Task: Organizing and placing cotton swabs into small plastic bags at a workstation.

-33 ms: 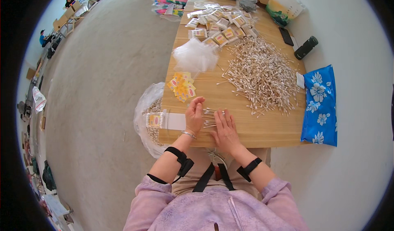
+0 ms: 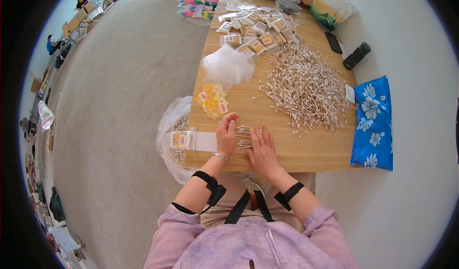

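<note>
My left hand (image 2: 226, 133) rests on its edge on the tabletop, its fingers loosely curved and gripping nothing visible. Flat and palm down, my right hand (image 2: 263, 147) has its fingers stretched out over the ends of a small row of cotton swabs (image 2: 245, 137). These swabs lie roughly side by side between the two hands; the ends under the right fingers are hidden. Left of my left hand is a white card-like strip (image 2: 205, 142). Beside it, a clear packet of swabs with a yellow label (image 2: 180, 140) juts past the table's left edge.
A large heap of loose swabs (image 2: 306, 87) covers the table's right middle. Yellow labels (image 2: 213, 100), clear bags (image 2: 227, 64) and filled packets (image 2: 258, 27) lie farther off. A blue flowered pouch (image 2: 373, 120), black bottle (image 2: 356, 55) and phone (image 2: 333, 43) line the right side. A plastic-lined container (image 2: 165, 130) stands left.
My right hand has shifted very slightly away from me over the swabs. My left hand and the things around it look the same.
</note>
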Demonstrator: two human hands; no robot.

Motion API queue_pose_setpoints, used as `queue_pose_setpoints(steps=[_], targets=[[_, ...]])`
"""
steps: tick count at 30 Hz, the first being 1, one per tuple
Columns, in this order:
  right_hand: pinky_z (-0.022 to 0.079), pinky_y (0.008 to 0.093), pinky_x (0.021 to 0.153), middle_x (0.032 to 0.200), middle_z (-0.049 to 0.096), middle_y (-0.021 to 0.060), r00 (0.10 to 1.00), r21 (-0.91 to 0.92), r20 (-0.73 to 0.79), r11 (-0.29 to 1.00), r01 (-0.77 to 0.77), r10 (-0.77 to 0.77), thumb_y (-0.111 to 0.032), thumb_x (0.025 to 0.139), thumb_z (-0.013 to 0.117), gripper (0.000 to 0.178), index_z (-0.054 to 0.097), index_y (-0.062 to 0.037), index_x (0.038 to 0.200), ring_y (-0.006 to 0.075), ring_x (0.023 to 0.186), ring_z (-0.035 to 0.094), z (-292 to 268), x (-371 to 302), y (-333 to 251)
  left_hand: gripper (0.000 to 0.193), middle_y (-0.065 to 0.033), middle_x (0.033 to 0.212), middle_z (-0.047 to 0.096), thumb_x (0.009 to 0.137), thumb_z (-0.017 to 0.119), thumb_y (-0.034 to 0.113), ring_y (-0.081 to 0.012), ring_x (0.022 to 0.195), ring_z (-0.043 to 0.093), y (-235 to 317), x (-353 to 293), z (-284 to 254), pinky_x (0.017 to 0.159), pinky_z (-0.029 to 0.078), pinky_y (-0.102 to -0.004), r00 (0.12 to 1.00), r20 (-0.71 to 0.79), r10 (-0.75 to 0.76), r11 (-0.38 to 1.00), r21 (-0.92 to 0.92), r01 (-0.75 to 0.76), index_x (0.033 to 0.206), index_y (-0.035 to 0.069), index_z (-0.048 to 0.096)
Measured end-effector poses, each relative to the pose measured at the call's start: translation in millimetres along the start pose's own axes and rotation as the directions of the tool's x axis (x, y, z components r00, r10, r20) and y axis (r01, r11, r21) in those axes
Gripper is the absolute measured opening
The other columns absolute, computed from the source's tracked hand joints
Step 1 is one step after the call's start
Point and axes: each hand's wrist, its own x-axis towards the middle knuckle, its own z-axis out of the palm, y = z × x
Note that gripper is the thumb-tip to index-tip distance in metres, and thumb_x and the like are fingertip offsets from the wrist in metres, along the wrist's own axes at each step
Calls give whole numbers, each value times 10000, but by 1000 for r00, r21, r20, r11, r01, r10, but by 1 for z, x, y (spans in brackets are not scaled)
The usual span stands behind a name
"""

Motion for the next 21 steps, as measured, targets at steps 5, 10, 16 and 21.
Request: queue_pose_setpoints(steps=[5,10,16,21], targets=[[151,486,1148,1507,235,201,982,11,-169,996,-83,84,-254,826,639,790,225,10,1444,380,1423,148,20,17,25,250,-82,1118,602,1000,438,137,-152,1065,551,2,3,2,965,424,-282,998,54,-16,999,39,14,1173,-8,545],[108,485,1158,1520,191,227,984,-33,-129,991,-128,123,-325,857,601,795,215,40,1449,379,1431,115,15,11,9,275,-99,1192,565,1011,414,134,-173,1151,522,1,1,-6,1036,398,-299,996,76,-55,998,18,54,1212,-22,518],[49,471,1167,1536,151,223,983,-178,129,979,-104,128,-490,887,486,827,201,35,1459,365,1440,89,12,15,1,326,-121,1266,547,1009,413,154,-212,1235,478,14,-3,2,1071,358,-332,985,142,-99,995,45,93,1277,-16,488],[198,461,1140,1475,305,191,990,-80,-106,991,-104,96,-290,875,544,635,347,3,1403,350,1395,238,12,12,35,502,-159,1324,498,820,659,111,-330,1303,403,48,-5,3,1092,330,-403,824,555,113,623,606,-495,1283,11,494]])
